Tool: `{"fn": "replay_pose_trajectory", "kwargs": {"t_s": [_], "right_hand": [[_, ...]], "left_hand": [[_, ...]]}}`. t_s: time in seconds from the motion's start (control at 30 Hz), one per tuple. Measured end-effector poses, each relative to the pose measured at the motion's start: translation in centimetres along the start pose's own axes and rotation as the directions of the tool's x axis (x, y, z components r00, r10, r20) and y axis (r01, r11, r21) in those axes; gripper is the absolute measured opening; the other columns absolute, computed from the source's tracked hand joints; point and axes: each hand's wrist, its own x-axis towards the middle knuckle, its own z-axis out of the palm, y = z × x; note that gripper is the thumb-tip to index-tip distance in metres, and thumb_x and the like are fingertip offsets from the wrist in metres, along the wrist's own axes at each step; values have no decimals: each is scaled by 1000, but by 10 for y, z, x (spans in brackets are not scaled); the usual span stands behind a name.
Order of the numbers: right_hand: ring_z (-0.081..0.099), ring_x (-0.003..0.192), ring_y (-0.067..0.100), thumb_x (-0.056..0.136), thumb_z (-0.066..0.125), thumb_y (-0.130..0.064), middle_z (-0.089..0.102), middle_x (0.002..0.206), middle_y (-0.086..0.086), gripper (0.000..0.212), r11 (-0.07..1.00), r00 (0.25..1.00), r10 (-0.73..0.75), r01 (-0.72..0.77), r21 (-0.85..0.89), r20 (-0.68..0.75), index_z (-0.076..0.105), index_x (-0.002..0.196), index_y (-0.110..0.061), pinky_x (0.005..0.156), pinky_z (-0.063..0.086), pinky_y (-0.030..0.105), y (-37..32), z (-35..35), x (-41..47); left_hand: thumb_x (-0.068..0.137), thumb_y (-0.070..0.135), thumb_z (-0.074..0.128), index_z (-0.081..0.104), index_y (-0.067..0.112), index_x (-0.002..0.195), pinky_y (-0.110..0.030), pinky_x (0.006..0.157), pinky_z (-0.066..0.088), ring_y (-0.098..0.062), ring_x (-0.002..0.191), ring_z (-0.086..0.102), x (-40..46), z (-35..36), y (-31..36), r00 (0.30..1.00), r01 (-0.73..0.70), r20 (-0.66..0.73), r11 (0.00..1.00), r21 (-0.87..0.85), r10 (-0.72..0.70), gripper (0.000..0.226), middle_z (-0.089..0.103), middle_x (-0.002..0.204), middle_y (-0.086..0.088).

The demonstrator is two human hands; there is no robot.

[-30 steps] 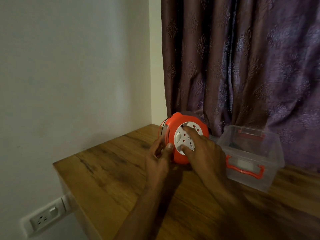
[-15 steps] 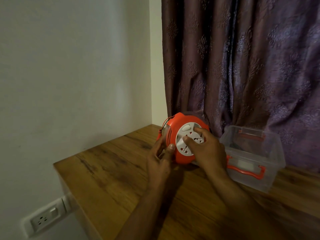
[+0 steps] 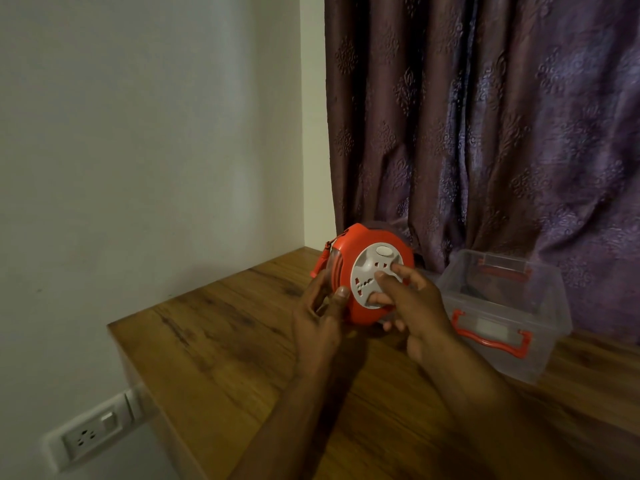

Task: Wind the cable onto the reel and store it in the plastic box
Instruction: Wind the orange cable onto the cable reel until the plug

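An orange cable reel [image 3: 360, 308] with a grey socket face stands on edge on the wooden table [image 3: 221, 341]. My left hand [image 3: 320, 317] grips its left rim, thumb on the front edge. My right hand [image 3: 412, 306] has its fingers pressed on the grey socket disc. Orange cable [image 3: 320, 263] shows at the reel's left side, wound in the groove with an end sticking out. The clear plastic box [image 3: 502, 313] with orange handles sits open to the right of the reel, about a hand's width away.
A white wall runs along the left and a purple curtain [image 3: 485, 133] hangs behind the table. A wall socket [image 3: 93, 431] sits below the table's left edge. The table's left edge is close to my left hand.
The grey socket disc has turned under my right fingers; its oval button went from left to top. My right hand dropped lower on the disc. The left hand stayed on the rim.
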Motion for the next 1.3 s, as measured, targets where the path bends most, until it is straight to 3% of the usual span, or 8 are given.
{"fn": "replay_pose_trajectory", "kwargs": {"t_s": [0.1, 0.2, 0.4, 0.57, 0.73, 0.97, 1.13, 1.3], "right_hand": [[43, 28, 5, 85, 67, -24, 73, 84, 13, 38, 993, 997, 77, -79, 90, 25, 53, 121, -25, 32, 33, 16, 2, 1, 0], [33, 27, 7, 85, 66, -22, 74, 85, 12, 39, 982, 993, 111, -115, 152, 34, 50, 121, -24, 35, 36, 17, 5, 5, 1], [47, 32, 10, 83, 69, -22, 71, 92, 10, 48, 994, 998, 43, -47, 101, 38, 47, 126, -28, 42, 44, 22, 7, 11, -1], [61, 44, 16, 87, 65, -29, 65, 105, 10, 63, 995, 993, 62, -69, 78, 97, 29, 139, -35, 47, 51, 26, 8, 15, -4], [62, 46, 15, 87, 65, -30, 62, 111, 11, 71, 996, 995, 50, -56, 70, 86, 22, 144, -37, 46, 51, 26, 9, 14, -3], [60, 48, 17, 85, 68, -26, 61, 114, 9, 70, 1000, 999, 1, -1, 10, 34, 27, 141, -37, 50, 54, 29, 15, 15, -1], [64, 49, 18, 84, 68, -32, 59, 121, 9, 70, 992, 999, -51, 53, -115, 14, 25, 139, -40, 35, 39, 17, 18, 19, -4], [59, 45, 16, 85, 66, -34, 64, 110, 9, 69, 1000, 1000, 9, -9, -9, 30, 25, 141, -37, 37, 42, 19, 15, 16, -3]], "left_hand": [[93, 21, 64, 63, 32, 122, -22, 66, 59, -1, 98, 70, 0, 0, 0, 1000, 25, -8, 999, -36, -26, 31, 71, 115, 10], [93, 19, 64, 63, 28, 125, -19, 62, 58, -2, 94, 71, 0, 1, 1, 999, 46, -19, 997, -68, -48, 33, 70, 115, 8], [94, 17, 63, 62, 24, 126, -18, 59, 57, 4, 89, 71, 0, 3, 3, 997, 63, -25, 991, -119, -66, 33, 70, 111, 7], [94, 20, 64, 65, 33, 116, -18, 64, 58, -3, 93, 72, -3, 5, 1, 1000, 29, 12, 998, -53, -29, 26, 75, 104, 12], [94, 22, 64, 63, 40, 111, -17, 65, 58, -2, 95, 71, -3, 7, -1, 999, 23, 41, 999, -26, -22, 24, 74, 101, 23], [92, 25, 67, 64, 39, 113, -24, 68, 61, -7, 98, 72, 4, 2, -5, 999, 41, 30, 999, -2, -41, 25, 74, 108, 14], [92, 27, 66, 61, 40, 114, -27, 72, 62, -7, 101, 70, 8, -2, -6, 998, 34, 46, 999, 30, -35, 26, 72, 110, 15], [94, 25, 64, 59, 34, 118, -25, 69, 61, -8, 98, 71, 3, 1, -8, 997, -4, 71, 999, 36, 2, 27, 72, 108, 17]]}}
